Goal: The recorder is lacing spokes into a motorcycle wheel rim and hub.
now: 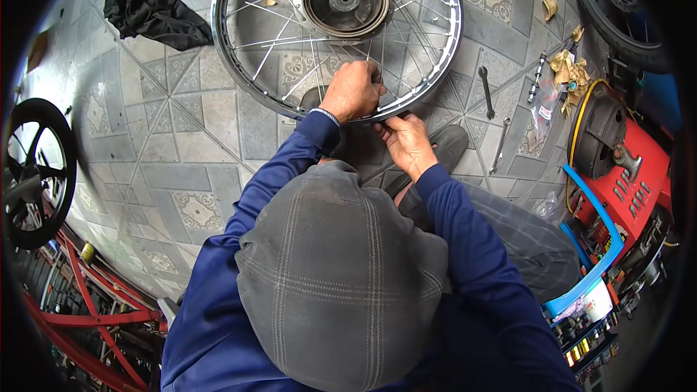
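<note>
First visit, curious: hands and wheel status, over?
Left hand over rim's near side. Right hand at its outer edge. Spoked wheel, tyreless. Dark wrench right of wheel.

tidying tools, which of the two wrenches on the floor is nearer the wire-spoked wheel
The darker wrench, just right of the wire-spoked wheel; the shinier wrench lies lower, farther off.

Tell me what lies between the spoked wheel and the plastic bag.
A dark wrench and a lighter wrench lie on the tiled floor, seen in the head view.
</note>
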The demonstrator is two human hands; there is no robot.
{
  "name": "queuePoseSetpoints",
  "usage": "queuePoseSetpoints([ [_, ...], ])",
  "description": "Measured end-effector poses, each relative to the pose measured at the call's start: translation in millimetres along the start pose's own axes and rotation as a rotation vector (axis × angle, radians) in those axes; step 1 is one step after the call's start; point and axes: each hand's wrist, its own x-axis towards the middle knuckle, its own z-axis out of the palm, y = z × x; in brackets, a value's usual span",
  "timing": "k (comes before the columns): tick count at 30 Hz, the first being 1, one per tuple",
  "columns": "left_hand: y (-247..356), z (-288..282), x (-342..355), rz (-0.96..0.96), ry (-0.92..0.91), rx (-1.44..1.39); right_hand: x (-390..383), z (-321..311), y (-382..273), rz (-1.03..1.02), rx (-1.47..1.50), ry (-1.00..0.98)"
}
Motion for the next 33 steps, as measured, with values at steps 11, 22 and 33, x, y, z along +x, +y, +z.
queuePoseSetpoints([
  [11,-1.1,-3.1,-2.3,0.014,-0.03,-0.039,-1.2,5.5,5.5,-0.013,-0.045,0.088],
  [22,6.9,-0.7,-5.8,0.04,0.022,0.027,-3.7,8.9,6.2,-0.081,-0.032,0.115],
  [33,6.2,-0.3,-3.9,0.064,0.014,0.033,-2.4,3.9,8.8,-0.12,0.037,0.077],
])
